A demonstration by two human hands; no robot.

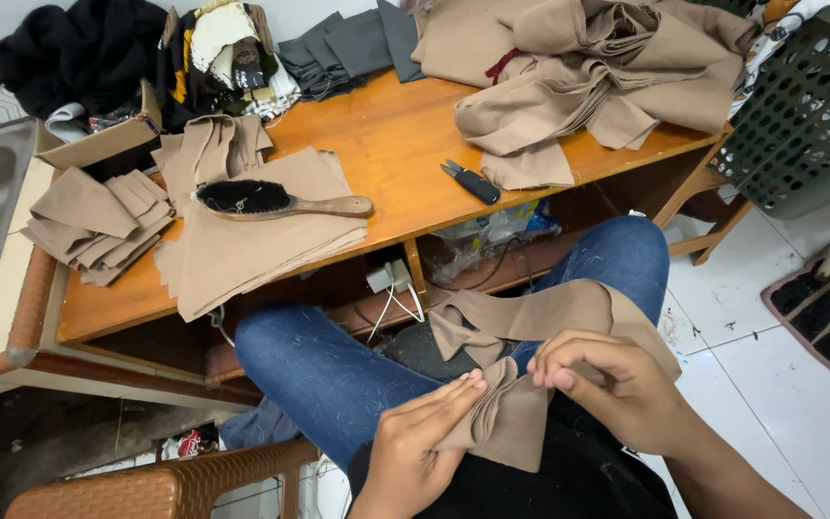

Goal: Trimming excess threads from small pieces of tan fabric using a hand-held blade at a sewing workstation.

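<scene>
Tan cloth is what you have in both hands: a cut fabric piece draped over your lap, on your blue jeans, its long axis running from the folded flap near your right knee down towards your waist. Your left hand grips the bunched lower edge from the left, fingers nearly straight and pressed flat against the folds, thumb hidden behind them. Your right hand comes in from the right and is closed to a fine pinch, fingertips curled on the top edge of the same bunch, almost touching your left fingertips. Both hands sit equally close to the cloth. On the wooden table ahead lie thread snips, a wooden-handled brush on a stack of tan pieces, and a heap of tan fabric, all well apart from your hands
</scene>
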